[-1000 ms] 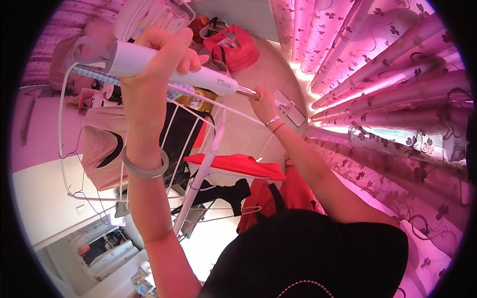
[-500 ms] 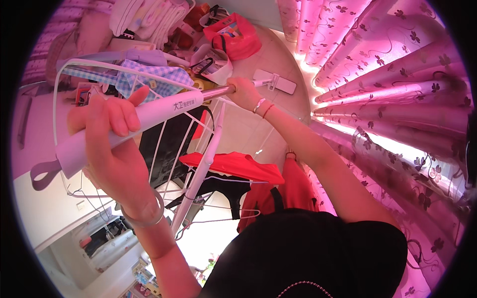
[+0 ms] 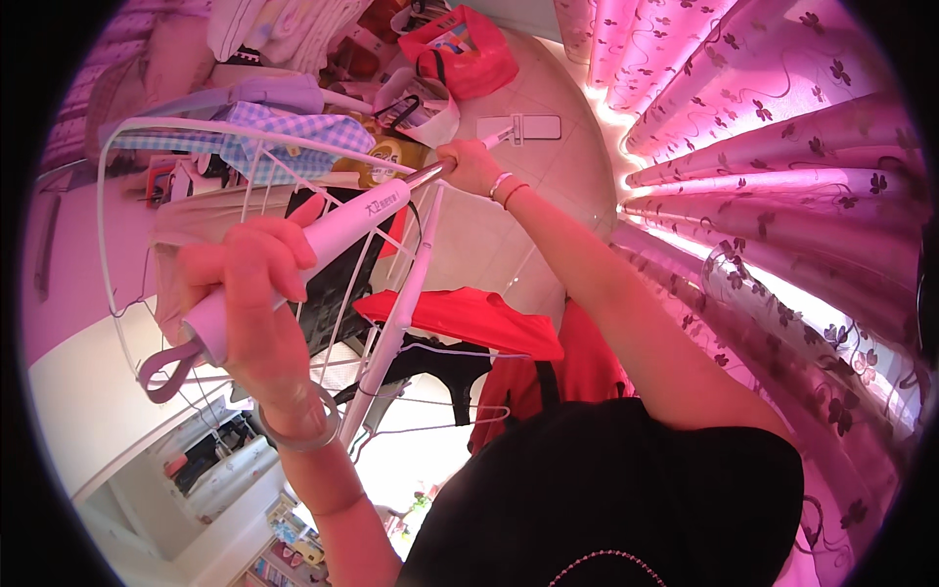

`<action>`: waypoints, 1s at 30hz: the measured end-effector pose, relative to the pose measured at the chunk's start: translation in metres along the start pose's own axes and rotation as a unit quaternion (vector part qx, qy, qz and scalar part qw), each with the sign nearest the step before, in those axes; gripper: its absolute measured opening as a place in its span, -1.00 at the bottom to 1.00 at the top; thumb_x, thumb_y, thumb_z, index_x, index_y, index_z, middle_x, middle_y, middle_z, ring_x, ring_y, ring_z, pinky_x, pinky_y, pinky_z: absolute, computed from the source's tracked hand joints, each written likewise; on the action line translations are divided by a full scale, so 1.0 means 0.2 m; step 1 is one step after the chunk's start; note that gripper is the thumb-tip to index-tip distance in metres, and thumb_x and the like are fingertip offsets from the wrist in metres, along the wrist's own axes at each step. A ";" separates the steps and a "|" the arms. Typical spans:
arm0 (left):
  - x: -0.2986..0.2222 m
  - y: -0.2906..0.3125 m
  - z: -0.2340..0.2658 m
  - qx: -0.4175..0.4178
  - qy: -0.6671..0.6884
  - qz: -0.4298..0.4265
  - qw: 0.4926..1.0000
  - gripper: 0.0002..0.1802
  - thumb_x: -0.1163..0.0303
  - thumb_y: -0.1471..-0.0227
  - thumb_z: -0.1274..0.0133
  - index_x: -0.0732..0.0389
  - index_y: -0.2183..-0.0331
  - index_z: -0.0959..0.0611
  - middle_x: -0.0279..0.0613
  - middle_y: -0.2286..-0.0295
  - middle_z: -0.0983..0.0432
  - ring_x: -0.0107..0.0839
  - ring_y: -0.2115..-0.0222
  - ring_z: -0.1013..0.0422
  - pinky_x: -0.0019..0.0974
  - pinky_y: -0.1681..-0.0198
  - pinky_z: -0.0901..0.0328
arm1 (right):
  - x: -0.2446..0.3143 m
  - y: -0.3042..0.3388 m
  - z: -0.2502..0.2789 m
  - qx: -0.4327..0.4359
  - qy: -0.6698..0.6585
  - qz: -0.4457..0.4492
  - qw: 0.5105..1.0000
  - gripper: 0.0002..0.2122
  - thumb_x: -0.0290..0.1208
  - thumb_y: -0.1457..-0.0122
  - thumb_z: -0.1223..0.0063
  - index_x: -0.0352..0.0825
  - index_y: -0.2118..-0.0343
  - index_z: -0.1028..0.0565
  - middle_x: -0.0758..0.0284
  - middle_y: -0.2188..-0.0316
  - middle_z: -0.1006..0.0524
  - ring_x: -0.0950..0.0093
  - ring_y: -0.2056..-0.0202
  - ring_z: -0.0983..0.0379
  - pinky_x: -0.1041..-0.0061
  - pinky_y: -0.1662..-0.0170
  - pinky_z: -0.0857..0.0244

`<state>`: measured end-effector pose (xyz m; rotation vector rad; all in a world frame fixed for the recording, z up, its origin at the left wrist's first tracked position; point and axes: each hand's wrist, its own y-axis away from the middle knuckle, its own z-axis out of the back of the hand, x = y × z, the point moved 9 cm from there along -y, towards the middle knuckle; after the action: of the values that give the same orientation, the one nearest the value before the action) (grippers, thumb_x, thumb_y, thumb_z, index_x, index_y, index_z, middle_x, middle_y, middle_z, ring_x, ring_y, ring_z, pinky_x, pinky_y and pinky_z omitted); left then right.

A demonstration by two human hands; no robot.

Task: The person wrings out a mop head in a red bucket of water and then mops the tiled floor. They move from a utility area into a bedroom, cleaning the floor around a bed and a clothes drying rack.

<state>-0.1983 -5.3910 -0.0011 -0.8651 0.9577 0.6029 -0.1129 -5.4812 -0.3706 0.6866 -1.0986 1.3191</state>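
Note:
A flat mop with a thick white handle slants across the view, its strap loop hanging from the near left end. My left hand is wrapped round the thick grip, a bangle on its wrist. Farther up, my right hand is closed round the thinner metal pole. Beyond it, the flat rectangular mop head lies on the tiled floor near the curtains. Beneath the handle stands a white drying rack hung with clothes, among them a red garment and a black one.
Pink patterned curtains line the right side, brightly lit along their lower edge. At the back stand a red bag and other bags, beside piled fabrics. A blue checked cloth lies behind the rack's left part.
The mop head has slid left and farther away across the floor, turning slightly. My left hand and the handle's near end have shifted right and lower; my right hand has moved slightly left.

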 end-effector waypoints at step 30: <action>-0.22 0.16 -0.16 0.093 0.048 -0.057 0.993 -0.83 0.47 -0.10 0.15 0.15 0.53 -0.29 -0.26 0.70 -0.25 -0.40 0.60 -0.25 0.29 0.06 -0.23 | 0.18 0.29 0.23 -0.135 -0.040 0.002 0.990 -0.73 -0.39 -0.01 -0.15 -0.34 0.65 -0.30 0.19 0.67 -0.33 0.18 0.49 -0.29 0.32 0.30 -0.14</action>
<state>-0.2566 -5.4039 0.0169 -0.7819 1.0267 0.3693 -0.1827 -5.4977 -0.3313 0.5402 -1.3147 1.1264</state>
